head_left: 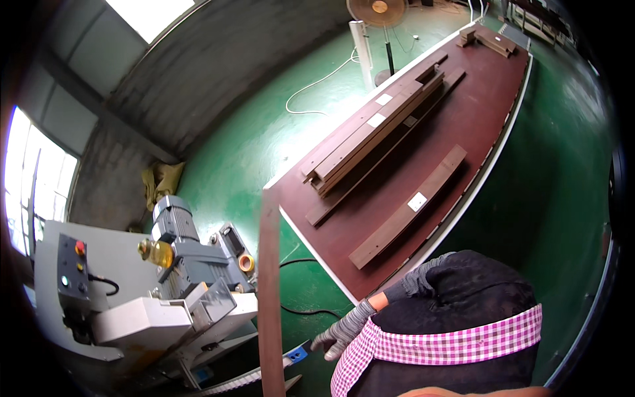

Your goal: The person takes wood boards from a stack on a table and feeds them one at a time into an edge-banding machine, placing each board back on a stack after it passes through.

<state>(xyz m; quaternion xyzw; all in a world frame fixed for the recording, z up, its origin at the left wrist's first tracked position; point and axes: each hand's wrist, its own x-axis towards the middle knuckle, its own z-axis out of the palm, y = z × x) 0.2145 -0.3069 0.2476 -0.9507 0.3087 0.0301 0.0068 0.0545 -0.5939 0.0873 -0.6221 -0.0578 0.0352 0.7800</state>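
My left hand (338,335), in a grey striped knit glove, hangs low at the left of my body. Its fingers look stretched and a little apart, with nothing visible in them. Bare wrist shows above the glove. Beside it a long brown wooden board (269,291) runs almost straight up the view and leaves it at the lower edge; the fingers appear apart from it. Close to the fingertips lies a blue-ended strip (297,354). Grey knit bunched against dark cloth may be my right hand (426,278); its fingers cannot be made out.
A dark red table (463,139) with a white edge carries a stack of brown boards (377,132) and a single labelled board (410,208). At left stands a machine with a grey motor (175,218) and a control box (73,271). A fan (379,10) and cables (311,311) are on the green floor.
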